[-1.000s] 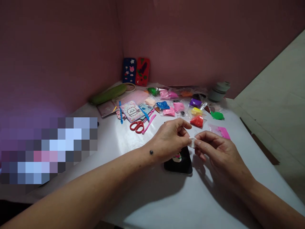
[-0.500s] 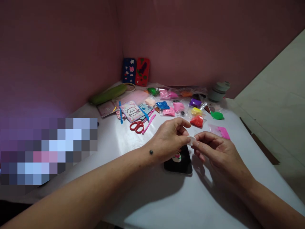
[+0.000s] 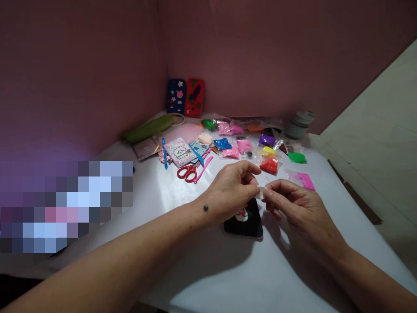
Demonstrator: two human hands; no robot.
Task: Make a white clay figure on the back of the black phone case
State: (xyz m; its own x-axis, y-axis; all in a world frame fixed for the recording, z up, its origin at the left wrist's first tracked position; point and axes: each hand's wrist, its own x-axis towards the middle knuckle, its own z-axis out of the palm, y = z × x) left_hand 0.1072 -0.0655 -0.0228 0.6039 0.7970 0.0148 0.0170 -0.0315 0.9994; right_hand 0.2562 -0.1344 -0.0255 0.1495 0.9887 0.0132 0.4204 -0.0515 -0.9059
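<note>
Between my two hands is a small, flat piece of white clay (image 3: 261, 192). My left hand (image 3: 233, 187) pinches its left side with thumb and fingers. On the other side, my right hand (image 3: 293, 204) grips it between thumb and forefinger. Beneath them a black phone case (image 3: 244, 226) lies on the white tabletop, partly covered by my left hand. A white figure (image 3: 241, 214) with pink and green bits decorates the case. Past my fingers lies a bag of red clay (image 3: 269, 165).
Several clay bags spread behind, among them blue (image 3: 222, 144) and purple (image 3: 267, 139). Red-handled scissors (image 3: 187, 173) and blue tools (image 3: 164, 154) lie left. Blue (image 3: 176, 96) and red (image 3: 194, 98) decorated cases lean on the wall. A grey container (image 3: 298, 125) stands back right.
My right fingers have shifted slightly on the white clay, and less of it shows between my hands. Everything on the table stays in place.
</note>
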